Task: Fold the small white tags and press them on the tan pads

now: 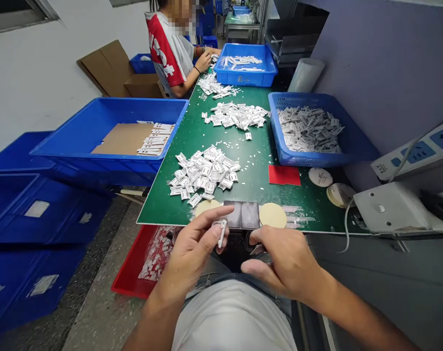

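Observation:
Between the thumb and fingers of my left hand (197, 243) is a small white plastic piece (222, 231), tilted upright, with its index finger stretched out above it. My right hand (283, 263) is to the right, apart from the piece, its fingers curled and its thumb held away from them. Something thin and greyish shows under those curled fingers, too hidden to name. In front of my hands, at the table edge, lie a dark flat block (241, 214) and a round cream disc (272, 215), with another disc (207, 207) to the left. Beyond is a pile of similar white pieces (207, 173).
The green table (251, 185) bears more white pieces (239, 115), a red pad (284, 175) and a blue basket (309, 158) of pieces. A power strip (415, 148) is at right. Blue bins (108, 109) and a red bin (128, 273) flank the left. A co-worker (173, 53) sits beyond.

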A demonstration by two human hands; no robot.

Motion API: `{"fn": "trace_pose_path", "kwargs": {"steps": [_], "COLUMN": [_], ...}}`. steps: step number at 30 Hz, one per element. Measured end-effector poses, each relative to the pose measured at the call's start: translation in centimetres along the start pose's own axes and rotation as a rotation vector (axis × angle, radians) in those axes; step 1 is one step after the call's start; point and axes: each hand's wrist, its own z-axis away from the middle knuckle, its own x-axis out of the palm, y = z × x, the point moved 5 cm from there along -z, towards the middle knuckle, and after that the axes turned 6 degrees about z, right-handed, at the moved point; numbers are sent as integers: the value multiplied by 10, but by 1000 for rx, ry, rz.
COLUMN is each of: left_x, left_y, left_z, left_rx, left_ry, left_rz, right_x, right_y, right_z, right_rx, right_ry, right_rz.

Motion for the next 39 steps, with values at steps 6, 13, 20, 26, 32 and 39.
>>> {"fn": "trace_pose_path", "kwargs": {"steps": [6,13,20,26,32,39], "left_x": [-4,-7,-7,-7,-6,-4], "left_y": [-4,-4,-3,-4,-4,0], "left_z": [12,15,17,19,19,19], "left_rx": [-45,-57,-40,-38,-24,-4], "left_ry": [109,165,173,150,151,186], "left_rz": [-80,-61,-42,-20,-29,-21], "right_x": [9,12,11,11,13,14], "right_y": [-23,-29,-28,-28,-29,-32], "right_z": [-14,-16,-18,-18,-15,-13], "right_rx": [-138,-142,-96,-90,-105,-98], "right_ry": [102,132,152,148,185,207], "right_rz": [355,504,541,572,610,635]}}
